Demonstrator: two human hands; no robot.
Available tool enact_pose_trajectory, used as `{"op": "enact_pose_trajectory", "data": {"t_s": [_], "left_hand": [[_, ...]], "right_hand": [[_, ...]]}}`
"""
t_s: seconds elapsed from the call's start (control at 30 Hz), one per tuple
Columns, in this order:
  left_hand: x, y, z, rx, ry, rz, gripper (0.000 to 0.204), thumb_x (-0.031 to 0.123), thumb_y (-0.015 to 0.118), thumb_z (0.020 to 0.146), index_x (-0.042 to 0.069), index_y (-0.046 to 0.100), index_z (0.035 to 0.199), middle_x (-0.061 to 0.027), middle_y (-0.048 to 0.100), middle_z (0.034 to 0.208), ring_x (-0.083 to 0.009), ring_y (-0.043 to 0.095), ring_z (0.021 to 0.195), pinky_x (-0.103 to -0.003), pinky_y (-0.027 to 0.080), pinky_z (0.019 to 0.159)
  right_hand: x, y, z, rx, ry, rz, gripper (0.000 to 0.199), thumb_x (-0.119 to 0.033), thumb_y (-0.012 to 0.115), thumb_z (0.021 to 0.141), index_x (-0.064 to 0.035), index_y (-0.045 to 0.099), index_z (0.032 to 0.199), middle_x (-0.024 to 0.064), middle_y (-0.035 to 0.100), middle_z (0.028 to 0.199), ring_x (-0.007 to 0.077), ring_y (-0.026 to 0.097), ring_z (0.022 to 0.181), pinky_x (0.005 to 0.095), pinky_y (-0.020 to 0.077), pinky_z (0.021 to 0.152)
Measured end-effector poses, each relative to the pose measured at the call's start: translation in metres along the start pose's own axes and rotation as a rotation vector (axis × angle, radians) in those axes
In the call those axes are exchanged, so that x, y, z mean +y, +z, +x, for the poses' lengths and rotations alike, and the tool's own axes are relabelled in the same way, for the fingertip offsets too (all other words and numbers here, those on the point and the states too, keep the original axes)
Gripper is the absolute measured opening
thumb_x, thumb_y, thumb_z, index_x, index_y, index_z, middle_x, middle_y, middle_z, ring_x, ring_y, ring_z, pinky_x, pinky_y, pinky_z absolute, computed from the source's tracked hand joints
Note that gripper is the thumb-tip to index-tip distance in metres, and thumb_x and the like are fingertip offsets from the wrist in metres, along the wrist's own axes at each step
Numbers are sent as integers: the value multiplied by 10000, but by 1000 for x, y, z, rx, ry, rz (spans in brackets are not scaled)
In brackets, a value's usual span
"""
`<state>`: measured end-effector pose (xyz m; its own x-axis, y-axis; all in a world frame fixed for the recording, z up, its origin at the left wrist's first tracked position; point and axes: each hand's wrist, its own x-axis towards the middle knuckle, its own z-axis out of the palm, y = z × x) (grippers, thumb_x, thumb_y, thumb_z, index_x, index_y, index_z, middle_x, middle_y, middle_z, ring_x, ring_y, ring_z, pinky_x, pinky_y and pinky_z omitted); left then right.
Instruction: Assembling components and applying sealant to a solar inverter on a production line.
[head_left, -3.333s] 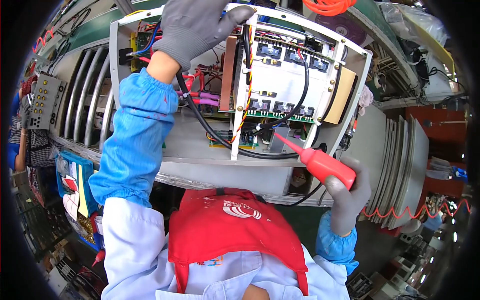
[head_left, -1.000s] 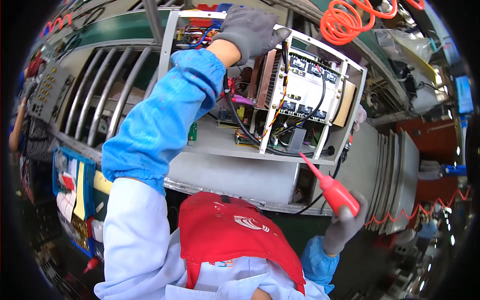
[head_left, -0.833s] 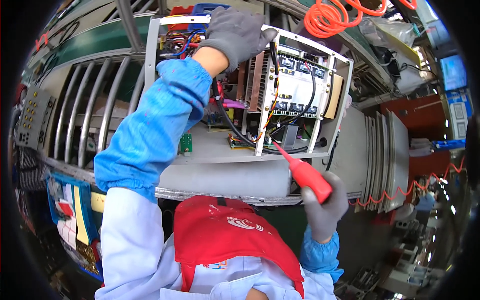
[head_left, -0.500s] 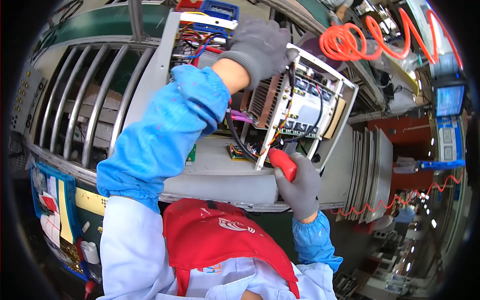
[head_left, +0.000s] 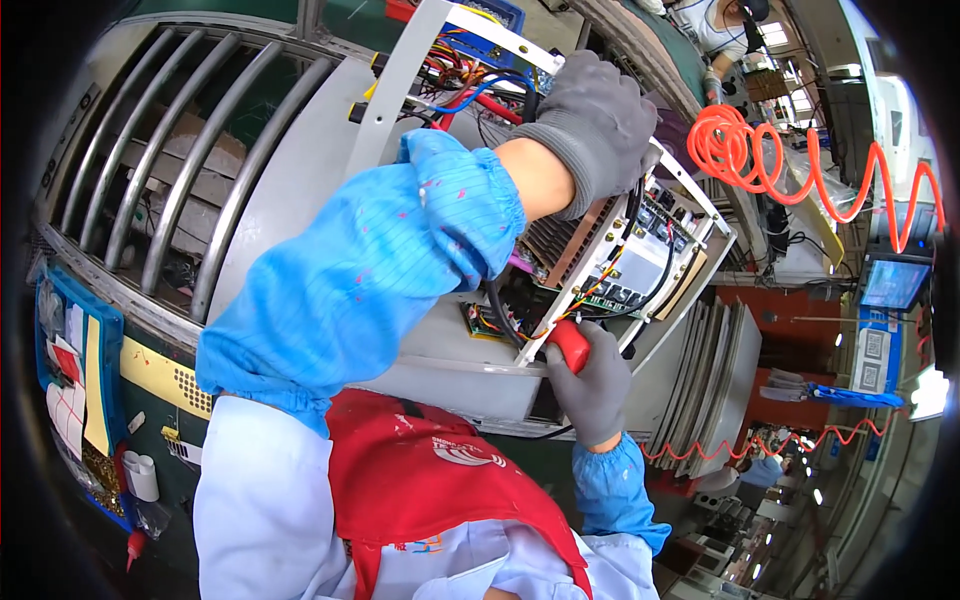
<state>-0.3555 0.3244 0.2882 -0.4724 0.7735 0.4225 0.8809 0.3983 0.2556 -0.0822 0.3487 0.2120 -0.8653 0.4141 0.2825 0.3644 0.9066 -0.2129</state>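
Observation:
A white metal chassis packed with circuit boards, heat-sink fins and coloured wires lies on the grey work surface. My left hand, in a grey glove, is closed over the chassis's upper side, fingers curled down at its frame; the fingertips are mostly hidden. At the near lower corner, my gloved right hand is wrapped around a red-handled tool. The tool's front end points at the chassis and cannot be made out. Black cable and thin red-yellow wires run along the frame near it.
Metal rollers lie on the left. Behind the chassis stands a blue bin; a coiled orange air hose hangs at the right. Flat panels are stacked to the right, and a co-worker is at the far right.
The view has shifted, and the chassis and my left hand now appear farther right. Less of the red tool shows in my right hand, which stays at the chassis's near corner.

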Motion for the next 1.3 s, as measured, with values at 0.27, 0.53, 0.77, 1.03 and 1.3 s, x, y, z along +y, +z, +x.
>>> {"op": "enact_pose_trajectory", "data": {"t_s": [0.27,0.53,0.77,1.03,1.3], "left_hand": [[0,1,-2,18,-18,-1,399,476,571,903,136,732,1036,-90,705,1017,-248,647,1024,-391,417,893],[2,6,3,-29,-36,-4,398,495,518,922,155,697,1024,-71,676,1012,-243,616,1015,-437,425,899],[0,12,-2,103,-13,7,374,475,549,907,149,696,1017,-71,668,981,-243,617,991,-438,425,865],[3,12,-1,126,-21,30,387,472,557,903,121,700,987,-84,661,956,-250,623,963,-443,427,851],[3,12,-2,116,-14,13,389,469,560,907,116,696,997,-88,656,957,-251,631,961,-447,427,856]], "right_hand": [[2,8,5,-68,72,-10,410,-201,777,755,-7,603,1072,199,648,914,366,645,810,434,522,681],[5,13,11,-103,137,10,395,-203,751,764,-9,602,1075,195,650,928,372,648,815,445,523,689],[3,15,12,-107,149,34,389,-182,746,744,-33,605,1075,192,647,929,369,647,822,444,523,692],[2,17,12,-104,143,10,406,-143,745,716,-13,593,1070,193,640,905,379,642,810,444,520,695],[5,21,14,-111,145,3,383,-181,760,717,-51,591,1035,172,634,886,372,637,790,450,506,655]]}}
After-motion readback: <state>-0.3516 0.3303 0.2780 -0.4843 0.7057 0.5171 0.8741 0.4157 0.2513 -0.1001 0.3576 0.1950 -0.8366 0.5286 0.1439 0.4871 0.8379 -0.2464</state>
